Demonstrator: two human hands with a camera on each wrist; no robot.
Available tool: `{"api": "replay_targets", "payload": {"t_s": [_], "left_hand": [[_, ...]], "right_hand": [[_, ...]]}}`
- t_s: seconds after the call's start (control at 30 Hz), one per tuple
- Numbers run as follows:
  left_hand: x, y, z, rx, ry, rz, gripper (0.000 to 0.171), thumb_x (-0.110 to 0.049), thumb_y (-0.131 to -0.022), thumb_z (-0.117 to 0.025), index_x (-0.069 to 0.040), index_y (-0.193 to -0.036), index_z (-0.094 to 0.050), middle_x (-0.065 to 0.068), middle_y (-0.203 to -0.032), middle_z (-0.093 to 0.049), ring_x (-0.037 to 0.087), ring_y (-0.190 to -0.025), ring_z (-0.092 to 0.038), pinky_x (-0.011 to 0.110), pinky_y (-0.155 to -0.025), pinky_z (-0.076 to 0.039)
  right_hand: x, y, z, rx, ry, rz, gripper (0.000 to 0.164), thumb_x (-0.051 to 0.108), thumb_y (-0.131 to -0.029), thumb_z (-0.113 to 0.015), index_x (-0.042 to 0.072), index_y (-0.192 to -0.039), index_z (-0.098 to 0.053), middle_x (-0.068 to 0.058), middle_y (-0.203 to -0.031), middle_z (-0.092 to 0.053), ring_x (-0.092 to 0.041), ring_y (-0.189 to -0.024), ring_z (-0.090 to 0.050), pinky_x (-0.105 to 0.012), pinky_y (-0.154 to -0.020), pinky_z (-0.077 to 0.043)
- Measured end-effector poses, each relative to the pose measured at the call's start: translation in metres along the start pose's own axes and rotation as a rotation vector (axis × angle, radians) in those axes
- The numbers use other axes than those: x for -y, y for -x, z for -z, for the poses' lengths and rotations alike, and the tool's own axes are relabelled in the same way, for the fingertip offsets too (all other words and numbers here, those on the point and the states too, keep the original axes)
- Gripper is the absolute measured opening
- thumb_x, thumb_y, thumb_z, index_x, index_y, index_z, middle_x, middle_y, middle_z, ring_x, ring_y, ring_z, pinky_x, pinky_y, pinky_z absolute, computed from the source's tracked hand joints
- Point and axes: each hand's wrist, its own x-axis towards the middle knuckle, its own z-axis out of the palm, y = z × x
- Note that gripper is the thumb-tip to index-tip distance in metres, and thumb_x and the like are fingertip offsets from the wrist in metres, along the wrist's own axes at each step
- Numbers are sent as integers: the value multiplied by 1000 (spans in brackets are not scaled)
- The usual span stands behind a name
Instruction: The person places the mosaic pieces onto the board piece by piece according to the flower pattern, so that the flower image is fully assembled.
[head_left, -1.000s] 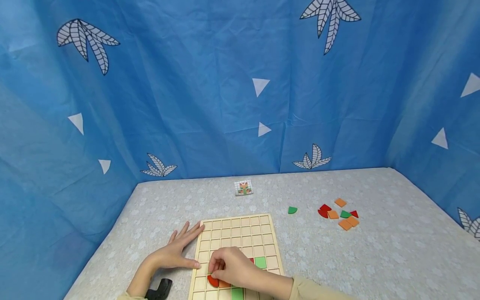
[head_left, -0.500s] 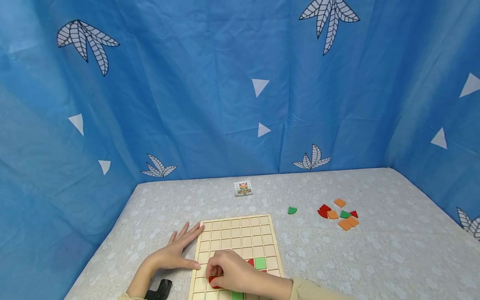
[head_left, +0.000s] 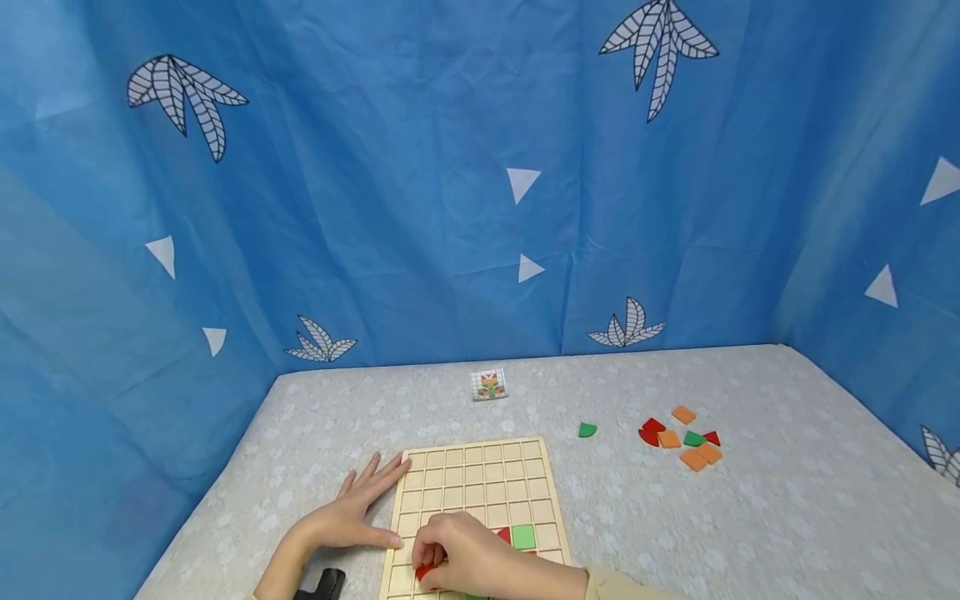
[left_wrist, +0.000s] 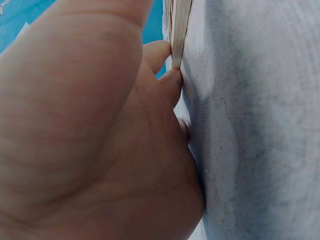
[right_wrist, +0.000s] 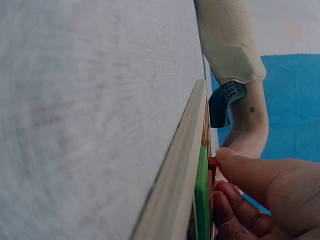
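A pale wooden grid board (head_left: 474,475) lies near me on the table. My left hand (head_left: 345,518) rests flat at its left edge, fingers spread, with fingertips and thumb at the rim. My right hand (head_left: 468,554) is over the lower left of the grid, its thumb and curled fingers pinching a red quarter-circle piece (head_left: 424,572). That piece (right_wrist: 212,162) also shows under the thumb in the right wrist view. A light green square tile (head_left: 522,536) and another red piece (head_left: 504,534) lie in the grid to the right. My right hand hides several cells.
A small patterned card (head_left: 489,384) lies behind the board. One green quarter-circle (head_left: 587,430) sits beyond its right corner. Farther right is a loose group of red pieces (head_left: 649,436), orange squares (head_left: 683,415) and a green piece (head_left: 694,438). A black device (head_left: 328,582) is by my left wrist.
My right fingers have shifted slightly toward me and now cover more of the red piece. My left hand stays put at the board's edge. The head view has tilted a little upward.
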Motion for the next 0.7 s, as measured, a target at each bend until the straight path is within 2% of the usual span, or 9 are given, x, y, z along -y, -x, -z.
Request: {"api": "replay_targets", "payload": {"t_s": [0.4,0.7], "left_hand": [[-1,2,-3,-1,17,6,98,-38,-75,-78,-3,-148,-23,22,-151,-14,50,-133,8,70,-95,8],[-2,1,-2,0,26,-7,97,-36,-76,-78,-3,-148,-23,23,-151,-14,52,-132,8,70,-95,9]], "right_hand": [[1,2,-3,11,10,44,14,6,-76,-78,14,-82,-68,15,-76,-49,7,-69,-45,-5,-60,-40],[2,0,0,0,15,46,14,4,-77,-76,14,-84,-68,15,-76,-49,8,-69,-45,-5,-60,-40]]}}
